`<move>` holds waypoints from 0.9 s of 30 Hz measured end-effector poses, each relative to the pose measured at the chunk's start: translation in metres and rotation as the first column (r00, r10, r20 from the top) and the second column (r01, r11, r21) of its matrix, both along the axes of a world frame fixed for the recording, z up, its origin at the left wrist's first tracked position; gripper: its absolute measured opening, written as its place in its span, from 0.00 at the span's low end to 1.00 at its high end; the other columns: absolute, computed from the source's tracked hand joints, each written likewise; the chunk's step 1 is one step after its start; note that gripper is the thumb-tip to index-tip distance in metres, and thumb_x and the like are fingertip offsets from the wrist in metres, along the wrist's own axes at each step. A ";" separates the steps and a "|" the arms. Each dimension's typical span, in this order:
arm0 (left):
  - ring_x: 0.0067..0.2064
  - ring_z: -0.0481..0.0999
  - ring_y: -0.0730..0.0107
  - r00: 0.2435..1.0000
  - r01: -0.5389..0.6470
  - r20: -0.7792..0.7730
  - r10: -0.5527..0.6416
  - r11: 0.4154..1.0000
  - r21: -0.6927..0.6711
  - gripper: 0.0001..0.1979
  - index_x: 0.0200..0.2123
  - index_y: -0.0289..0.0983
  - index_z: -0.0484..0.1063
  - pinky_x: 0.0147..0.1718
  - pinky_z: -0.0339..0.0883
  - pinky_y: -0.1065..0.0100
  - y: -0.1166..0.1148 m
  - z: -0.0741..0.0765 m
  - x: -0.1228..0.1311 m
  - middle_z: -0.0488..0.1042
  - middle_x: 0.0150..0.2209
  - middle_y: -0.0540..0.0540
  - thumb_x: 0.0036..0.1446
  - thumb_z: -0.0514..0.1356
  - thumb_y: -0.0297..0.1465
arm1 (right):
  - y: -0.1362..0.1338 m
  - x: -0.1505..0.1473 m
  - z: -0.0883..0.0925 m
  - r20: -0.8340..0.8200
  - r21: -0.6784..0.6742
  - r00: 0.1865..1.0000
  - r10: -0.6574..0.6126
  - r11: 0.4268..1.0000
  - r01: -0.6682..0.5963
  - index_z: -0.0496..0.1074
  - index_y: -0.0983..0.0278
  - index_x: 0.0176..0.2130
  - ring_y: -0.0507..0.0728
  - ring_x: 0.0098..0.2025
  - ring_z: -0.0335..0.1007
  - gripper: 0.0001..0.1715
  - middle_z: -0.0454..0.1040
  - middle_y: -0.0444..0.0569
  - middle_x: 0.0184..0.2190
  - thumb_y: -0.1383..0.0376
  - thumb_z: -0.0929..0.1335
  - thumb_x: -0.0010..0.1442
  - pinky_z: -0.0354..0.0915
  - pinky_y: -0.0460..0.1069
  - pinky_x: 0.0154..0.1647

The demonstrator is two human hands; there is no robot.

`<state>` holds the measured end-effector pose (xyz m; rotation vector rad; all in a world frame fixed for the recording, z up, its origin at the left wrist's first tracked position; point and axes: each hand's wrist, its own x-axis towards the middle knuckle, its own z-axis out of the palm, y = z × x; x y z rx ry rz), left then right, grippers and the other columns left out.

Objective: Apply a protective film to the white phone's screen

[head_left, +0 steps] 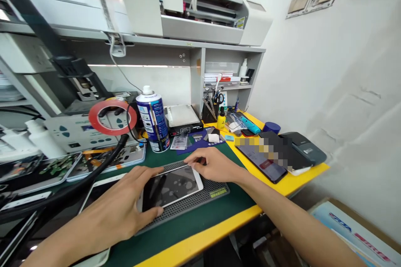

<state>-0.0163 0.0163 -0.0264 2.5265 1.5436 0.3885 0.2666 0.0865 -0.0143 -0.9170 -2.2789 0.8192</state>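
A white-framed smartphone [173, 185] lies screen up on a grey perforated mat [200, 200]. Smudges or bubbles mark its dark screen. My left hand [125, 204] spans the phone's left end, thumb on the near long edge and fingers along the far one. At the far right corner, my right hand [216, 164] has its thumb and bent fingers closed on the phone's edge; whether a film is pinched there I cannot tell. Partly under my left forearm is another white-edged phone [97, 187].
Behind the mat stand a blue spray can [153, 121], a red tape roll [112, 117] and a yellow bottle [221, 120]. Opened phones with circuit boards [59, 167] lie left, crossed by a black hose [94, 181]. A dark phone [263, 158] rests on the yellow table edge [219, 238].
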 end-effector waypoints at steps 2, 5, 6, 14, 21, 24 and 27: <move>0.53 0.76 0.58 1.000 -0.011 0.010 0.011 1.000 -0.027 0.34 0.65 0.50 0.57 0.46 0.73 0.67 -0.003 0.004 0.001 0.70 0.57 0.47 0.57 0.61 0.48 | 0.000 -0.001 0.000 -0.014 -0.021 1.000 -0.007 1.000 0.007 0.80 0.62 0.45 0.55 0.39 0.76 0.15 0.81 0.48 0.41 0.70 0.66 0.61 0.66 0.45 0.35; 0.53 0.76 0.59 0.999 -0.028 0.028 0.030 0.998 -0.053 0.35 0.65 0.50 0.56 0.45 0.72 0.68 -0.008 0.014 0.007 0.70 0.58 0.47 0.56 0.62 0.46 | 0.000 -0.001 0.001 -0.034 -0.058 0.999 -0.013 0.998 0.011 0.80 0.62 0.45 0.54 0.37 0.75 0.14 0.81 0.48 0.42 0.68 0.67 0.62 0.66 0.46 0.34; 0.52 0.76 0.59 0.999 -0.039 0.031 0.041 0.997 -0.060 0.36 0.65 0.49 0.56 0.45 0.72 0.68 -0.010 0.017 0.010 0.70 0.57 0.47 0.55 0.62 0.45 | 0.000 -0.001 0.002 -0.041 -0.069 0.999 -0.006 0.998 0.003 0.80 0.62 0.45 0.54 0.36 0.75 0.13 0.81 0.48 0.41 0.67 0.67 0.62 0.65 0.46 0.34; 0.52 0.75 0.56 0.996 -0.083 -0.019 0.084 0.996 0.040 0.36 0.65 0.48 0.56 0.45 0.71 0.65 -0.015 0.021 0.020 0.67 0.60 0.45 0.53 0.61 0.43 | -0.001 -0.001 0.005 -0.056 -0.123 0.998 0.016 0.992 -0.023 0.78 0.61 0.48 0.53 0.35 0.71 0.16 0.76 0.48 0.39 0.64 0.72 0.58 0.65 0.45 0.34; 0.49 0.78 0.58 0.999 -0.009 -0.038 0.017 0.980 0.201 0.35 0.65 0.48 0.56 0.42 0.73 0.67 -0.009 0.009 0.011 0.67 0.60 0.46 0.54 0.61 0.43 | -0.002 -0.001 0.003 -0.015 -0.049 1.000 0.025 0.998 -0.026 0.75 0.60 0.52 0.51 0.33 0.67 0.23 0.72 0.47 0.41 0.62 0.74 0.56 0.63 0.45 0.33; 0.47 0.79 0.57 0.998 -0.043 -0.040 0.056 0.961 0.275 0.31 0.62 0.47 0.60 0.41 0.74 0.64 -0.010 0.006 0.016 0.69 0.58 0.46 0.54 0.60 0.42 | -0.003 -0.001 0.007 -0.011 -0.040 1.000 0.024 0.999 -0.025 0.76 0.61 0.51 0.51 0.33 0.67 0.21 0.72 0.47 0.41 0.63 0.73 0.57 0.63 0.45 0.33; 0.48 0.78 0.57 0.997 -0.049 -0.042 0.067 0.942 0.333 0.30 0.61 0.48 0.59 0.44 0.74 0.61 -0.011 0.004 0.019 0.69 0.58 0.46 0.55 0.58 0.41 | -0.005 -0.001 0.010 -0.010 -0.030 1.000 0.012 0.999 -0.012 0.77 0.63 0.50 0.51 0.34 0.68 0.19 0.72 0.47 0.39 0.65 0.73 0.57 0.63 0.45 0.33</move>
